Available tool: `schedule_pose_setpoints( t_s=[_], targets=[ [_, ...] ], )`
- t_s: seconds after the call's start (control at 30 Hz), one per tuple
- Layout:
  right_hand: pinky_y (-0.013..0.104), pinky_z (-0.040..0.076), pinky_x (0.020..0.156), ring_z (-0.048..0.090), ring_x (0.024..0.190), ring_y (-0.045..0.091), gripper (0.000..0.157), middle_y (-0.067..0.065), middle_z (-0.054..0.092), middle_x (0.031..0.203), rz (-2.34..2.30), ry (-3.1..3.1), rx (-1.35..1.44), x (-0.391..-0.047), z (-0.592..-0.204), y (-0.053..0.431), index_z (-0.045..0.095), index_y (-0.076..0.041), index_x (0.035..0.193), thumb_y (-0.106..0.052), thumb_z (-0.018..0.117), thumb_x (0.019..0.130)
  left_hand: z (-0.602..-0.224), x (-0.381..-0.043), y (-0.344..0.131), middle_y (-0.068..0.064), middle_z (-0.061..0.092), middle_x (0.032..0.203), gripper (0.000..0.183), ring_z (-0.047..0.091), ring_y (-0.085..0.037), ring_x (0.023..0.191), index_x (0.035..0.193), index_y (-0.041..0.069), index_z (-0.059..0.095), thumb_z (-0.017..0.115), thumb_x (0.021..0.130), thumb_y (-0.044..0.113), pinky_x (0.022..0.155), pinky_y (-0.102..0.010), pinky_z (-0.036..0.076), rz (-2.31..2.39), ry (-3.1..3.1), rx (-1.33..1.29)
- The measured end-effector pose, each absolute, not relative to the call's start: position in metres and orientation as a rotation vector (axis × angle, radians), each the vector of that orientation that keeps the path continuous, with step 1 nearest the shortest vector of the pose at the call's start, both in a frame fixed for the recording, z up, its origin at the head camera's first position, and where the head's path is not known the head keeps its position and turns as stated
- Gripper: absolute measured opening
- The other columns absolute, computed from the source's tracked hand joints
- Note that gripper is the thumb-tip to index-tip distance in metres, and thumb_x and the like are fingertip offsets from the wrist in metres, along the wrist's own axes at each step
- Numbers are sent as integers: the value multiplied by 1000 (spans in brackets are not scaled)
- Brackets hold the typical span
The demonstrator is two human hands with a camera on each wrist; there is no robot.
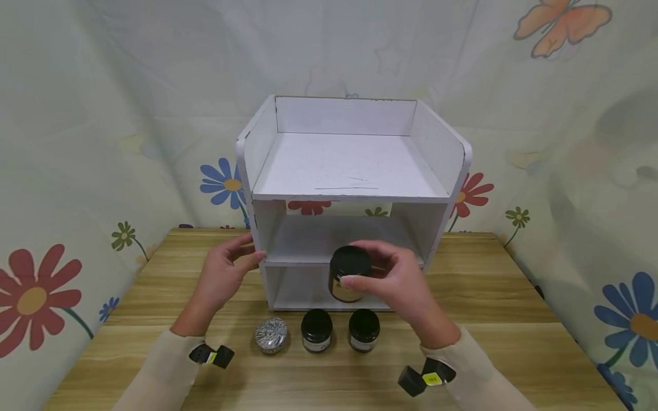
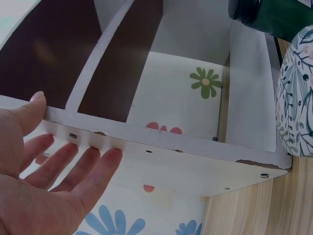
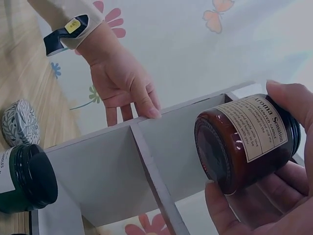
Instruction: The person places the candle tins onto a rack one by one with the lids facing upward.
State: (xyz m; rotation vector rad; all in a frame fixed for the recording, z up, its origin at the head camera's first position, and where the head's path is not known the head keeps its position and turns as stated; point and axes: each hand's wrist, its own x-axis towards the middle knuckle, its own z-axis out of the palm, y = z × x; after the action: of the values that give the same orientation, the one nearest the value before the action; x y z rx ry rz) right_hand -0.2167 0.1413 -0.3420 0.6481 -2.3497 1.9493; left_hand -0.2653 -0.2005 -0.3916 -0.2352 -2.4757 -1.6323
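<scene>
My right hand (image 1: 401, 279) grips an amber scented candle jar (image 3: 244, 142) with a black lid and a printed label. In the head view the jar is raised in front of the lower levels of a white shelf unit (image 1: 349, 165). My left hand (image 2: 54, 181) touches the unit's left side panel. Its thumb rests at the front edge while its fingertips lie along the outer face. A patterned round tin (image 1: 271, 335), a dark lidded jar (image 1: 316, 330) and another dark lidded jar (image 1: 364, 329) stand in a row before the unit.
The unit stands on a wood-grain table (image 1: 205, 382), with an open top tray and two levels below. Behind it hangs a pale curtain (image 1: 154, 68) printed with flowers and a butterfly. Each wrist wears a black strap with a small device.
</scene>
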Motion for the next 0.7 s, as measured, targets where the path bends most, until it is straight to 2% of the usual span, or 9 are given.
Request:
schedule_pose_setpoints(
  t_s=[0.23, 0.7],
  targets=[
    [31, 63, 90, 70, 101, 27, 49, 11, 69, 123, 1962, -2334, 681, -216, -338, 138, 70, -17, 126, -20, 89, 81, -390, -264, -200, -7, 58, 149, 58, 60, -32, 132, 149, 19, 56, 72, 96, 37, 91, -26, 62, -1637, -2471, -237],
    [31, 63, 89, 71, 100, 26, 50, 11, 70, 122, 1968, -2345, 676, -214, -333, 132, 71, -16, 125, -18, 90, 79, -392, -266, -202, -5, 58, 149, 61, 60, -32, 132, 148, 20, 56, 74, 94, 41, 91, -30, 62, -1637, -2472, -239]
  ],
)
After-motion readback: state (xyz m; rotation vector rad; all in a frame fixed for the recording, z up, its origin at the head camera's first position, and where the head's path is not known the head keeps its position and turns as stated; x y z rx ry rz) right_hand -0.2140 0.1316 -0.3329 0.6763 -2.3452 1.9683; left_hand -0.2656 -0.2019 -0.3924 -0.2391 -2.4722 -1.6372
